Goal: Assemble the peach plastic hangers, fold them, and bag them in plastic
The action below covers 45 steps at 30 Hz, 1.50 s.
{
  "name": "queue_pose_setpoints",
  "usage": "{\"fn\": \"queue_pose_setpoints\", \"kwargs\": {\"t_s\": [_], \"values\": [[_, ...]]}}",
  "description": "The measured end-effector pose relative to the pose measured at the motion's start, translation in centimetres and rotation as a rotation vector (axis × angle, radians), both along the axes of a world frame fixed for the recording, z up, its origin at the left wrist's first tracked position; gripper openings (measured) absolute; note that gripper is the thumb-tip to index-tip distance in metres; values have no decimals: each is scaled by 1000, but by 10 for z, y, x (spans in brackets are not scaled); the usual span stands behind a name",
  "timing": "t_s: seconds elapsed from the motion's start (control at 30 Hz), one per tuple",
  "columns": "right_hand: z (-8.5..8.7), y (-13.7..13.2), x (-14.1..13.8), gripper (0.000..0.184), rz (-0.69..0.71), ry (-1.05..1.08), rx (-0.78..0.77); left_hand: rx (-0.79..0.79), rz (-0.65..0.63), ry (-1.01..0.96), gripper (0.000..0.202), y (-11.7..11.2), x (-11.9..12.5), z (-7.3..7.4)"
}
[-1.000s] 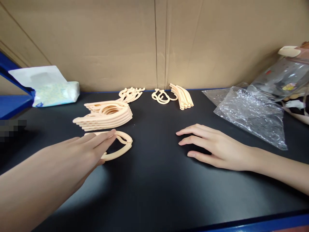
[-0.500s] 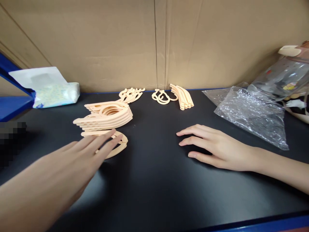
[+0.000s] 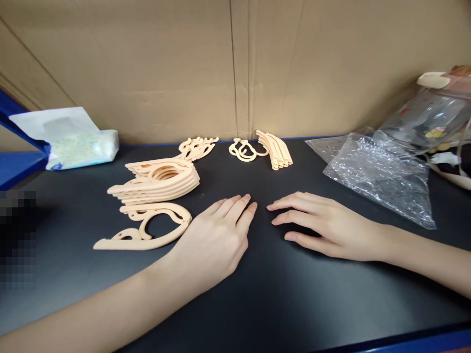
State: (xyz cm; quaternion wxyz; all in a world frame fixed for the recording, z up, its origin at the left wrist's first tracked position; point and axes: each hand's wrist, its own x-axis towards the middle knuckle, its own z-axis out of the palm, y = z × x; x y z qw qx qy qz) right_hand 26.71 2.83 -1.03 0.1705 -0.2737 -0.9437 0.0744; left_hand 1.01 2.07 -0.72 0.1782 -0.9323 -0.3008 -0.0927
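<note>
My left hand (image 3: 221, 230) rests over the black table just right of a peach plastic folding hanger (image 3: 167, 240), which lies folded down by itself. Its fingers are stretched out, and no object shows in them; the thumb is hidden. My right hand (image 3: 324, 225) lies on the table with fingers spread, holding nothing. Behind the single hanger is a stack of similar folding hangers (image 3: 162, 184). Loose hook pieces (image 3: 196, 147) sit at the back left. More hooks (image 3: 243, 149) lie at the back centre, beside a bundle of curved hanger arms (image 3: 276, 151).
A soft pack of tissues or wipes (image 3: 83, 144) stands at the back left. Clear plastic bags (image 3: 382, 171) lie on the right, near a clear drinking bottle (image 3: 430, 113). Cardboard (image 3: 165, 63) rises behind the black table (image 3: 279, 304), which has a blue edge.
My left hand has moved right, from over the single hanger to the table beside it, leaving the hanger uncovered. The right hand stays where it was.
</note>
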Motion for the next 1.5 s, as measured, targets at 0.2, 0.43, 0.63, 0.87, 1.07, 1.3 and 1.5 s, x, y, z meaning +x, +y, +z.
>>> {"fn": "queue_pose_setpoints", "kwargs": {"t_s": [0.2,0.43,0.63,0.87,1.07,1.3,1.5], "values": [[2,3,-6,23,-40,43,30,-55,-26,-79,43,2,-8,-2],[24,34,-36,21,-45,-5,176,-62,-58,-111,43,4,-14,-2],[27,110,-87,22,-67,-110,333,-81,-56,-111,43,4,-13,-1],[13,166,-138,35,-126,-242,303,-99,-52,-124,44,4,-15,-2],[13,163,-140,32,-157,-251,306,-113,-45,-150,44,4,-14,-3],[10,155,-130,35,-163,-240,349,-131,-42,-149,43,4,-14,-2],[7,151,-126,30,-169,-226,365,-121,-41,-154,43,4,-14,-1]]}}
